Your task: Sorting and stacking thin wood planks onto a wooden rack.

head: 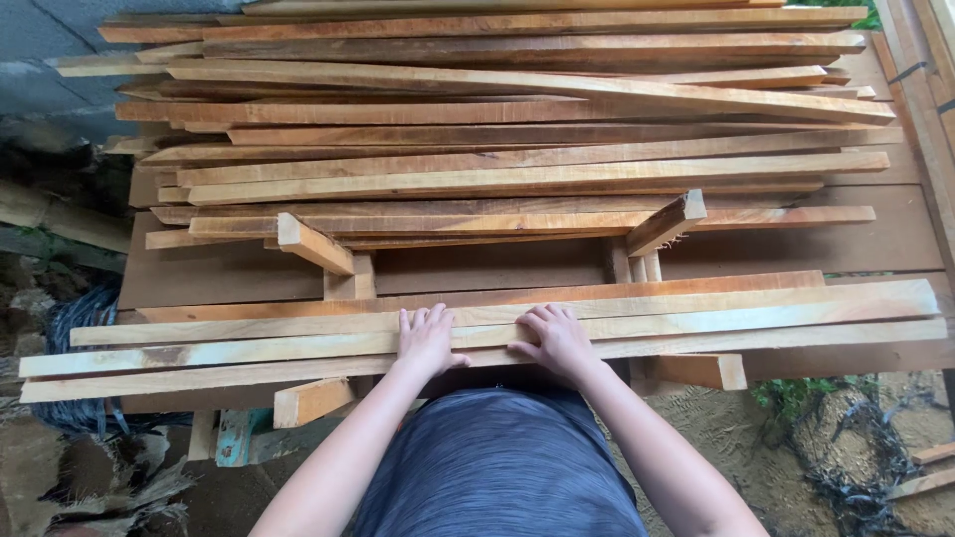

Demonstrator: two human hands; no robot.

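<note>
As I leaned over the near edge of the flat brown wooden surface [229, 273], both of my hands lay on the closest bundle of long pale sawn wooden slats [696, 318], which ran crosswise in front of me from left to right. My left hand [426, 340] rested palm down with the fingers spread flat across the top of two or three slats, not clenched; the thumb pointed toward the other hand. My right hand [555, 340] sat just beside it, fingers curled and bent over the slats' upper face, pressing on them rather than wrapping around one. I could not tell whether either hand gripped the underside of a slat.

The bundle lay at the near side of the surface, its ends jutting past the surface on the left. It sat on short blocky wooden cross-pieces [310, 401], one poking out below my left forearm and another [701, 371] at my right. Beyond a bare strip of the surface, a much larger stack of reddish-brown and pale wooden strips [517, 129] covered the far half, with two short angled offcuts [314, 244] and [667, 222] propped at its near edge. My grey shirt [497, 462] filled the bottom of the view, and sandy ground [726, 418] showed to the right.
</note>
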